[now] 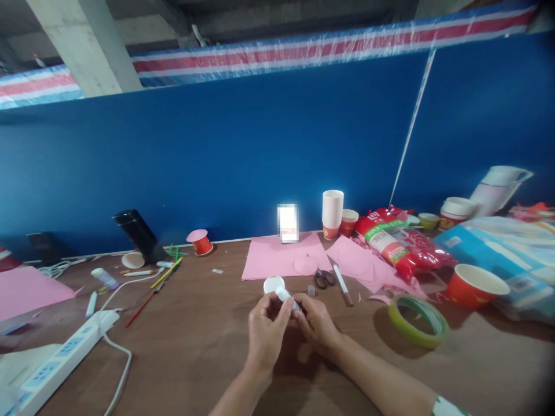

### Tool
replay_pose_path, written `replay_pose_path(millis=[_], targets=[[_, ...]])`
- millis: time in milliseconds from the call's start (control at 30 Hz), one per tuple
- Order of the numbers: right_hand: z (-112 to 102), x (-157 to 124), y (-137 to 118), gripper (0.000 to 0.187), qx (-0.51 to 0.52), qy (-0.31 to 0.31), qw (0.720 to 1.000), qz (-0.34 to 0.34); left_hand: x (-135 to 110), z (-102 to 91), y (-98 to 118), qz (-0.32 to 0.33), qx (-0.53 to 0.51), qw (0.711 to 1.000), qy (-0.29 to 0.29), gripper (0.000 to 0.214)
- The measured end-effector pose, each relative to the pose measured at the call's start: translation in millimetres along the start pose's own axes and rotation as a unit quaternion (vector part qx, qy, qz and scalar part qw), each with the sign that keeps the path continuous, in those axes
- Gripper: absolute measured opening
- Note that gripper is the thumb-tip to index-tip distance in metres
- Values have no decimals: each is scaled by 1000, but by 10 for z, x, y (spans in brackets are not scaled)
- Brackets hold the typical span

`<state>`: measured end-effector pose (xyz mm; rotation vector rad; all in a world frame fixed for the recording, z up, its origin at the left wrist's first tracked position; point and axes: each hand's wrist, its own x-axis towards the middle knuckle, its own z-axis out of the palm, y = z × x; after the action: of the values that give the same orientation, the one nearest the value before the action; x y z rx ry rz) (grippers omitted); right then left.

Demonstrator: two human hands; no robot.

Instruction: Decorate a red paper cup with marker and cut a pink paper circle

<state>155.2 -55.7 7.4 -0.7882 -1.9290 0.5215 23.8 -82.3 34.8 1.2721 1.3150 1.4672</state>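
Observation:
Both hands meet over the table's near middle, around a small white glue stick (284, 295). My left hand (265, 329) pinches its upper left part between thumb and fingers. From the other side my right hand (318, 323) has its fingers closed on the lower end. Just behind the left fingers is a round white paper cup end (273, 283), partly hidden. A small clear cap (311, 290) lies right of the hands, near black-handled scissors (324, 279) and a pink paper circle (306, 265). A white marker (342, 283) lies farther right.
Pink sheets (264, 257) lie along the blue partition (260, 156). To the right are yellow-green tape (418, 322), a red paper cup (470, 287) and a red cup package (390, 245). A power strip (65, 358), brushes (150, 294) and a pink-topped cup (202, 242) are left.

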Motion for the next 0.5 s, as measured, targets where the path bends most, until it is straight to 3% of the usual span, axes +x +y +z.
replay_pose_path(millis=[333,500], targets=[[-14,-12,6,32,39,0,999,-13,-35,20,7,-35,-40,999,-1,31],[21,-31,11,45,19,65,998,-17,-41,61,19,-33,-58,998,6,33]])
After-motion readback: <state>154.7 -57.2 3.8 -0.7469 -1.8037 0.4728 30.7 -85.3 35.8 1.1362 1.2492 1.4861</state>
